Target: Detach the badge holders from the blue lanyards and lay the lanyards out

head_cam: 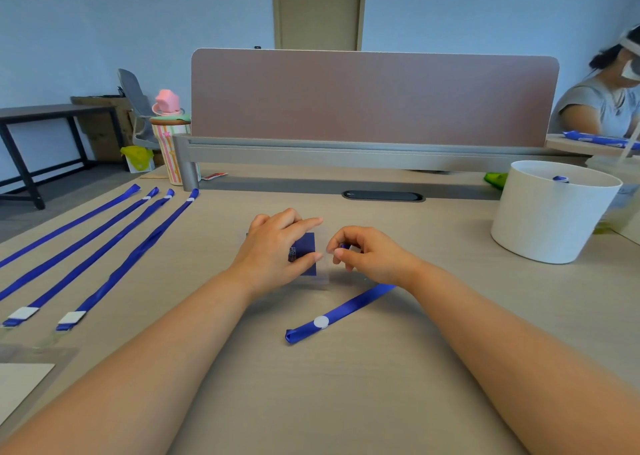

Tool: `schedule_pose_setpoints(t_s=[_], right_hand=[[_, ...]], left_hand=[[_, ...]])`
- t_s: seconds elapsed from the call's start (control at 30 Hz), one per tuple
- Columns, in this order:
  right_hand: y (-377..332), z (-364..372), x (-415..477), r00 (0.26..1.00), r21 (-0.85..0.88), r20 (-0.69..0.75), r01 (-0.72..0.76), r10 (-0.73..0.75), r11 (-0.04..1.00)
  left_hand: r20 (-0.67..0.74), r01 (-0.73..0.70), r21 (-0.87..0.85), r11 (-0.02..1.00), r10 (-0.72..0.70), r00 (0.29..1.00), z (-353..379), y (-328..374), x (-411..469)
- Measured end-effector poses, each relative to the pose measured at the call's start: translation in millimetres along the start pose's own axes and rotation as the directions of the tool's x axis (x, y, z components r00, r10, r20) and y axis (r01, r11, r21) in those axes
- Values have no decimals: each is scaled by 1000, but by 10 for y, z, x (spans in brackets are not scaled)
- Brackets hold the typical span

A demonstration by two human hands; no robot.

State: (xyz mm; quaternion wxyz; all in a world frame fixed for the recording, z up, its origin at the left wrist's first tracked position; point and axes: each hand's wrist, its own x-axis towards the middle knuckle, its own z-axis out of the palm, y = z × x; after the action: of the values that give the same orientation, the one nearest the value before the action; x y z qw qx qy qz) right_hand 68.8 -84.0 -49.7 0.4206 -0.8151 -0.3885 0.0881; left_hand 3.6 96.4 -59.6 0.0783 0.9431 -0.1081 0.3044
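Note:
A clear badge holder (310, 264) with a dark blue card inside lies at the middle of the desk. My left hand (277, 246) holds it between thumb and fingers. My right hand (363, 252) pinches the clip end of a blue lanyard (341, 310) right beside the holder's edge. That lanyard runs under my right wrist and ends in a loop with a white dot toward me. Several blue lanyards (104, 246) lie stretched out side by side on the left of the desk.
A white round bin (550, 219) stands at the right, with a blue lanyard end showing inside. A partition screen (374, 101) closes the desk's far side. A striped cup (171, 142) stands at its left end. Clear holders (34, 378) lie at the near left. Another person sits at the far right.

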Motion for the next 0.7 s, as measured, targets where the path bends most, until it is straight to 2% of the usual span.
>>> schedule_pose_setpoints(t_s=[0.2, 0.47, 0.7], right_hand=[[0, -4, 5, 999, 46, -13, -35, 35, 998], [-6, 24, -7, 991, -63, -120, 55, -62, 996], [13, 38, 18, 990, -93, -131, 46, -58, 995]], left_hand=[[43, 38, -25, 999, -37, 998, -29, -2, 8], [-42, 42, -34, 999, -43, 998, -33, 0, 13], [-13, 79, -35, 996, -80, 997, -66, 34, 23]])
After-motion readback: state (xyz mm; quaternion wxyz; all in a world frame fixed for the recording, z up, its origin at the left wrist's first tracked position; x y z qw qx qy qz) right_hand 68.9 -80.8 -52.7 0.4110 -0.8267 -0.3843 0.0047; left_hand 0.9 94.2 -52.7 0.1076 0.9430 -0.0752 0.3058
